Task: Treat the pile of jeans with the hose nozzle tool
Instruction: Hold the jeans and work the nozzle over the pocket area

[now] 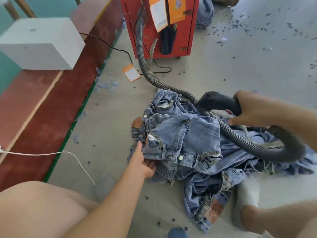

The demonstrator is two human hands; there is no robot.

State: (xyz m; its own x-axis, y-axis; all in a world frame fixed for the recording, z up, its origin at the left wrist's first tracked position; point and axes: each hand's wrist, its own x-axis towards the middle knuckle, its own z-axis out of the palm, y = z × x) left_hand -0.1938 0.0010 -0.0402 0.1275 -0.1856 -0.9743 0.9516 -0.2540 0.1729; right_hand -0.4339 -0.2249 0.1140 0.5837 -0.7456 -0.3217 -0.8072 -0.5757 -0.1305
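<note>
The pile of jeans (pixel 197 152) lies on the grey floor (pixel 231 66) in the lower middle of the frame, and the left hand (pixel 144 162) reaches under its left edge with the fingers mostly hidden under the cloth, so I cannot tell how they lie; probably it lifts or steadies the top pair. At the right, the right hand (pixel 248 107) has its fingers wrapped around the dark nozzle tool (pixel 219 102) above the pile, seemingly to aim it at the denim. Its ribbed hose (pixel 145 66) runs over the jeans to the red machine (pixel 159 26) at the top; no container shows any contents.
</note>
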